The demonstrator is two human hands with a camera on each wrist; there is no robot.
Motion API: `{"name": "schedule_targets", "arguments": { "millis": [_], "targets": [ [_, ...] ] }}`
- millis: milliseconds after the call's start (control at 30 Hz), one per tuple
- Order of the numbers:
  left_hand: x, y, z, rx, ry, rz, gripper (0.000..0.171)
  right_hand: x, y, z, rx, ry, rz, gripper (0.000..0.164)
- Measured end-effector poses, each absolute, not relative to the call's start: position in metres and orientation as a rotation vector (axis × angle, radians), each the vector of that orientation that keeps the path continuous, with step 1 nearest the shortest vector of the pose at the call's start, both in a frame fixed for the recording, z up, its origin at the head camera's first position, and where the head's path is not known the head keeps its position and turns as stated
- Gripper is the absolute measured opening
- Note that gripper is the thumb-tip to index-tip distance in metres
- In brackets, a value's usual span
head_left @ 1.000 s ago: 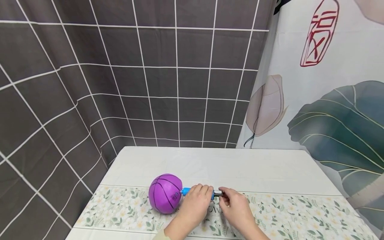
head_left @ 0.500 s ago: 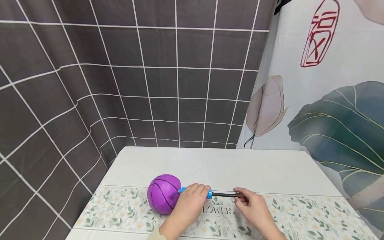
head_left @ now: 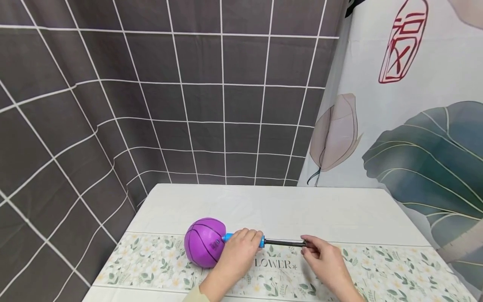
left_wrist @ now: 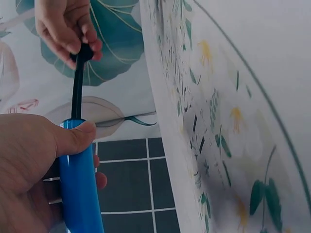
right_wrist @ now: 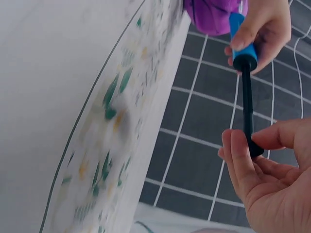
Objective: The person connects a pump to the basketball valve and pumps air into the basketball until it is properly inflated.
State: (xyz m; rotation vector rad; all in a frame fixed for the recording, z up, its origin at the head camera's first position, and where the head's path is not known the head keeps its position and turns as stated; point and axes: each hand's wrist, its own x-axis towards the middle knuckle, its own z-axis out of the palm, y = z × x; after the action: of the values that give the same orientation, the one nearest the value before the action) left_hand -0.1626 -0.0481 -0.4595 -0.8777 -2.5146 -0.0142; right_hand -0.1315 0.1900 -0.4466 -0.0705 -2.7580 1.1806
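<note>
A purple ball [head_left: 203,243] with black seam lines and one flattened side sits on the table. My left hand [head_left: 239,253] grips the blue barrel of a hand pump [left_wrist: 80,184], whose front end points at the ball's right side. Out of the barrel's other end comes a long black rod [head_left: 284,242]. At the rod's far end, the thumb and fingers of my right hand [head_left: 326,260] pinch the black handle [right_wrist: 254,147]. In the right wrist view the pump's front end meets the ball, partly behind my left hand.
A white table [head_left: 264,209] carries a flower-printed band with lettering across its middle. Behind it hangs a dark grey curtain [head_left: 200,105] with white grid lines. A white cloth [head_left: 370,138] printed with leaves hangs at the right.
My right hand has moved to the right with the handle, drawing a long stretch of rod out of the barrel. My left hand, the pump barrel and the ball have shifted slightly left.
</note>
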Motion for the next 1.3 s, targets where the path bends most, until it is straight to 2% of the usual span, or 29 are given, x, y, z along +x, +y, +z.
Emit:
{"name": "schedule_targets", "arguments": {
  "millis": [300, 500, 800, 1067, 1300],
  "targets": [
    [-0.158, -0.038, -0.461, -0.893, -2.493, 0.04, 0.038, -0.132, 0.154, -0.447, 0.016, -2.726, 1.114, 0.028],
    [-0.157, -0.034, -0.463, -0.91, -2.483, 0.038, 0.038, -0.135, 0.143, -0.451, 0.104, -2.712, 1.278, 0.026],
    [-0.159, -0.041, -0.459, -0.93, -2.522, -0.056, 0.04, -0.139, 0.173, -0.453, 0.003, -2.664, 1.607, 0.029],
    [-0.16, -0.048, -0.457, -0.872, -2.6, -0.06, 0.04, -0.137, 0.212, -0.454, -0.175, -2.679, 1.795, 0.042],
    [-0.16, -0.051, -0.457, -0.831, -2.581, -0.064, 0.041, -0.137, 0.229, -0.452, -0.14, -2.688, 1.804, 0.043]
  ]
}}
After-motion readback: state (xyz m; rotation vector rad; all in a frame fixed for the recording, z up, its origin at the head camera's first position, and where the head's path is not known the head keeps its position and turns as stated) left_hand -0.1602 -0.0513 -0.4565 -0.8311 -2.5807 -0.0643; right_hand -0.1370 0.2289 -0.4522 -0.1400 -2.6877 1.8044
